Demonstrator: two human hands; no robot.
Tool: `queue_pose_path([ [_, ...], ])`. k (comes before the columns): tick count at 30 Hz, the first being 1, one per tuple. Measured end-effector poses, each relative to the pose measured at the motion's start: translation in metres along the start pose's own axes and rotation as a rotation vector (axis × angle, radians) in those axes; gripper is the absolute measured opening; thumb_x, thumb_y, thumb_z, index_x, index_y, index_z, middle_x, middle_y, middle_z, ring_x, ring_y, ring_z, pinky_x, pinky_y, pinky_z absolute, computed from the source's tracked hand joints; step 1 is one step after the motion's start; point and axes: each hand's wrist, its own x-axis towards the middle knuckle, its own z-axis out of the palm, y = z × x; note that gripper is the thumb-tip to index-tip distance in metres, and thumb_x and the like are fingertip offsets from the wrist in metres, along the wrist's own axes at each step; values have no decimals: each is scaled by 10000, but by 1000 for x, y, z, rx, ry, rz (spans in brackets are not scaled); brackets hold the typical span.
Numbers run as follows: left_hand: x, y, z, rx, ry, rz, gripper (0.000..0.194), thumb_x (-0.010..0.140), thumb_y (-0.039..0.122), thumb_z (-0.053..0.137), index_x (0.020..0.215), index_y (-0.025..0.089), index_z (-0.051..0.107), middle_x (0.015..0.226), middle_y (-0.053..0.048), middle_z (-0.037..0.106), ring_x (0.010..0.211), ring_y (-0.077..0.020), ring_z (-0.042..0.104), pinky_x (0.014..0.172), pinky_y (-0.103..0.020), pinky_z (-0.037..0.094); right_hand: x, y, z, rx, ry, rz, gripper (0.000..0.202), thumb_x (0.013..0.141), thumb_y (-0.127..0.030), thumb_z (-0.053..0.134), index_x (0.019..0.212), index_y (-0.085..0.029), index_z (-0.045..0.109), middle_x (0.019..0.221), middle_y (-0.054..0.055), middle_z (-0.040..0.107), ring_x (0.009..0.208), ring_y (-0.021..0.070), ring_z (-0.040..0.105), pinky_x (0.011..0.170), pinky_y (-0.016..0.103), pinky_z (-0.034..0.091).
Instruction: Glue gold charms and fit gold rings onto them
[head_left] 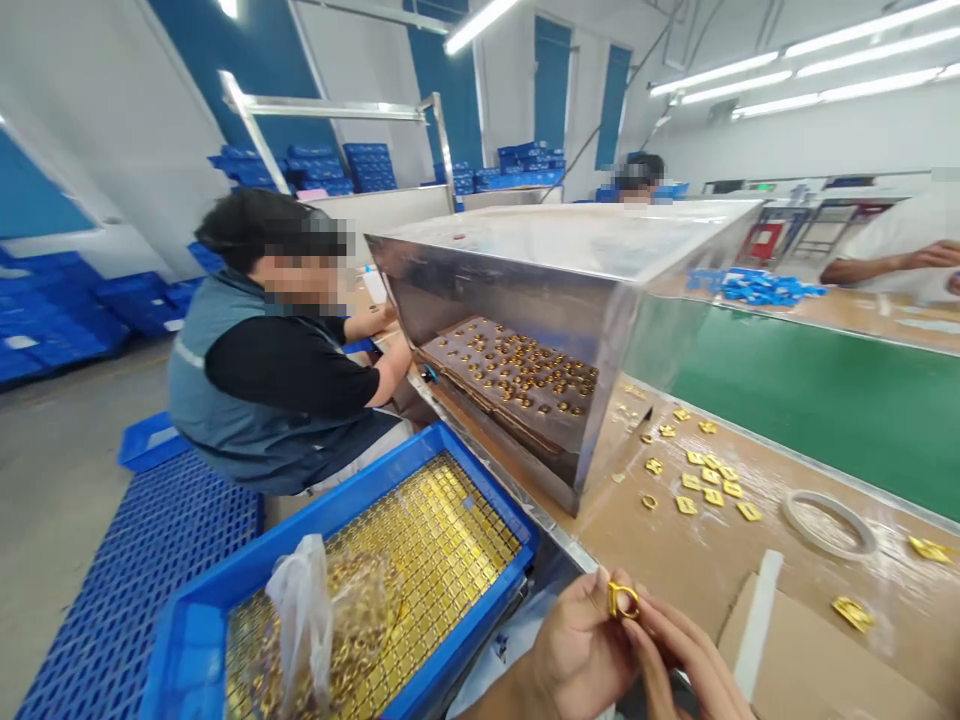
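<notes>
A small gold metal ring [624,601] with a flat side piece is held up at the table's near edge. My left hand [574,650] pinches it from the left between thumb and fingers. From the right, the fingertips of my right hand [686,655] close on the same ring. Beyond my hands, several square gold buckle-like pieces [711,495] lie on the brown tabletop, with a loose gold ring [649,502] to their left. Another gold piece [853,614] rests on a cardboard sheet [832,665] right of my hands.
A metal box [637,340] shelters many small gold pieces on a board. Left of my hands, a blue tray [202,600] holds rows of gold pieces and a plastic bag [307,620]. A tape roll [831,525] lies rightward. A green belt [817,390] runs behind; co-workers sit nearby.
</notes>
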Motion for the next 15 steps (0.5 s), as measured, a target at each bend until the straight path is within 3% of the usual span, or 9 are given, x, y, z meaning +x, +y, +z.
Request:
queue_pose_path([
  [8, -6, 0, 9, -11, 76, -59, 326, 651, 251, 943, 660, 92, 658, 712, -12, 634, 682, -69, 602, 715, -166, 446, 2, -15, -3, -32, 46, -13, 166, 960, -137, 651, 1117, -148, 705, 1043, 87, 728, 866, 159, 731, 866, 231, 572],
  [15, -11, 3, 14, -5, 111, -86, 315, 667, 258, 933, 660, 98, 662, 711, -12, 610, 703, -81, 574, 749, -188, 462, 14, -34, -4, -35, 94, 83, 110, 976, -132, 603, 1010, -161, 703, 993, 83, 715, 838, 156, 730, 804, 218, 608],
])
